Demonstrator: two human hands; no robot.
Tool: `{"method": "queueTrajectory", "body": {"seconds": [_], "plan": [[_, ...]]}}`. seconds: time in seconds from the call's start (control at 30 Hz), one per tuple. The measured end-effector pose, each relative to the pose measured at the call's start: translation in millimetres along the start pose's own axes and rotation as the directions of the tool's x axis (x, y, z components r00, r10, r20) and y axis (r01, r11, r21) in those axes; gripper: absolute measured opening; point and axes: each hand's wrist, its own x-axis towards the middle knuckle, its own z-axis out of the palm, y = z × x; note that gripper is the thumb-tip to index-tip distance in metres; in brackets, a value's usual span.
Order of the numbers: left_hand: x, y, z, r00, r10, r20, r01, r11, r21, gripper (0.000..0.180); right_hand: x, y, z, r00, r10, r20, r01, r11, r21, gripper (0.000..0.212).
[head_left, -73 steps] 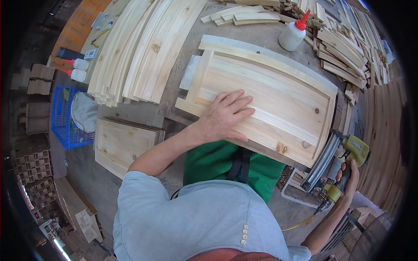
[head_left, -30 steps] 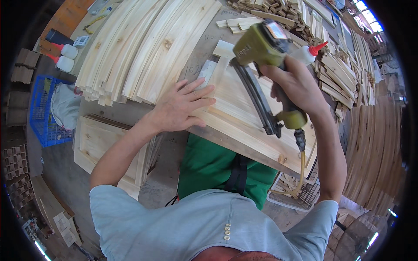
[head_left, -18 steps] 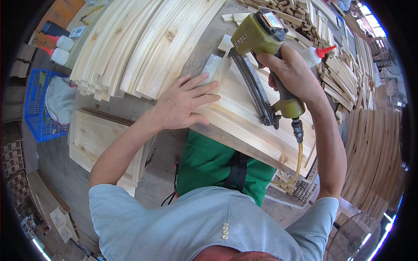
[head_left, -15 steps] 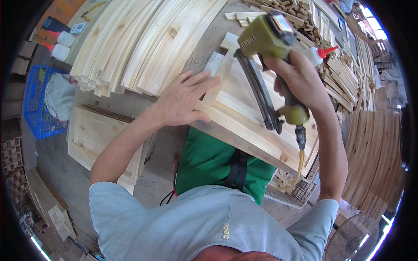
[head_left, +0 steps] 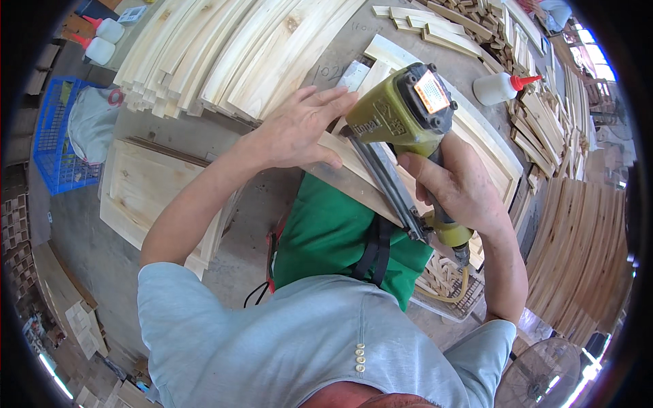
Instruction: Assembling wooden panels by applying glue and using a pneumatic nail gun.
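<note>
Two bare hands met at the left end of a framed wooden panel [head_left: 484,148], which lay at the near edge of the bench [head_left: 348,42] in a crowded wood shop. The right hand [head_left: 462,183], wrapped around the grip of an olive-green nail gun [head_left: 393,114], had drawn the tool toward the near edge from farther over the panel half a second earlier; some moments before that, it had held the tool off the panel's right end. The tool's nose came in over the panel's near left corner, just beside the left fingertips, though whether it touched the wood could not be told. The left hand [head_left: 292,132], earlier flat at mid-length on the near rail, was open and empty, thumb apart from the fingers, set at that same corner. The shift suggested that the work had narrowed to the joint between rail and end piece, one hand apparently steadying while the other aimed; fingers so close to the nose seemed to call for care. A yellow hose [head_left: 465,282] trailed from the tool past the bench's near edge. Pale boards [head_left: 272,54] covered the bench's left side, a red-tipped glue bottle [head_left: 494,89] was beyond the panel's far edge, and wood strips [head_left: 545,126] lay heaped along the bench's right side.
</note>
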Motion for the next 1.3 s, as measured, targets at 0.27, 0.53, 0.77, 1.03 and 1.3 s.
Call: {"method": "queueTrajectory", "body": {"seconds": [0.27, 0.53, 0.77, 1.03, 1.3], "plan": [[0, 1, -1, 1.0, 0.022, -0.019, -0.022, 0.999, -0.039, 0.092, -13, -2, 10, 1.0, -0.007, -0.011, 0.007, 0.999, -0.032, 0.033], [1, 2, -4, 0.999, 0.026, 0.041, -0.024, 0.998, -0.058, 0.094, -35, 12, 3, 0.992, 0.103, -0.07, -0.101, 0.994, 0.032, 0.029], [4, 2, -3, 0.998, 0.024, 0.064, -0.023, 1.0, -0.015, 0.093, -106, 46, -8, 0.93, 0.255, -0.265, -0.212, 0.96, 0.182, 0.024], [6, 6, -5, 0.996, 0.027, 0.083, -0.026, 1.0, -0.005, 0.092, -120, 71, -1, 0.944, 0.213, -0.252, -0.176, 0.971, 0.163, 0.027], [8, 11, -9, 0.993, -0.028, 0.117, 0.027, 1.0, 0.007, 0.096, -145, 87, -3, 0.934, 0.182, -0.309, -0.164, 0.983, 0.082, 0.027]]}}
